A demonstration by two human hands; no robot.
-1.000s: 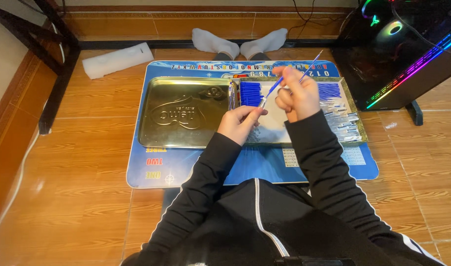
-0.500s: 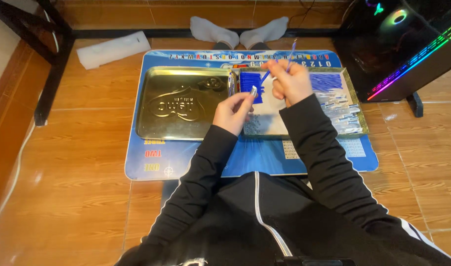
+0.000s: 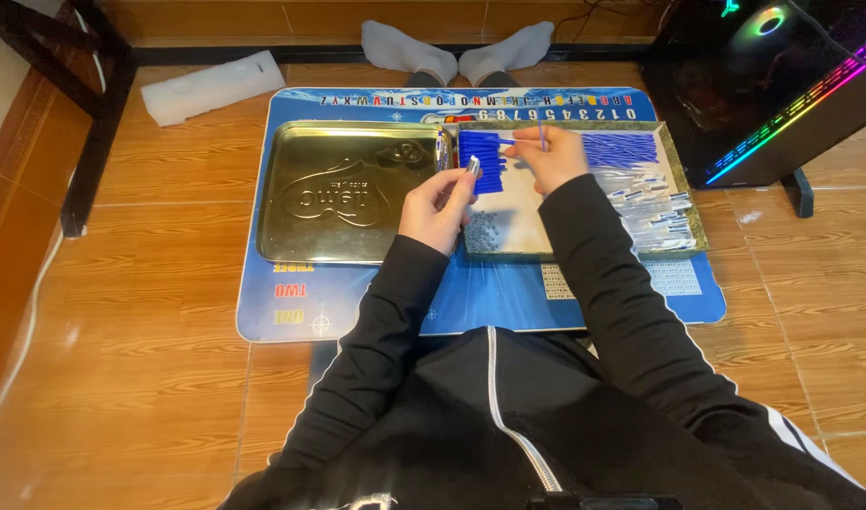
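Left hand (image 3: 439, 203): pinches a small silvery pen tip (image 3: 472, 166), pointing up, just over the left edge of the right tray (image 3: 694, 219). Right hand (image 3: 553, 157): pinches a thin blue refill (image 3: 542, 135), long axis nearly upright, above the tray's far middle. The refill lies right of the pen tip, near but apart. Blue refills in rows (image 3: 620, 148) along the tray's far edge; clear sleeves (image 3: 655, 208) at its right edge. Gold tin (image 3: 343, 194) sits left on the blue mat (image 3: 489, 293).

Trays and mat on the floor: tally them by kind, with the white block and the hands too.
Metal trays: 2 (gold tray, parts tray)
Blue mat: 1
White block: 1
Hands: 2 (left hand, right hand)
Total: 6
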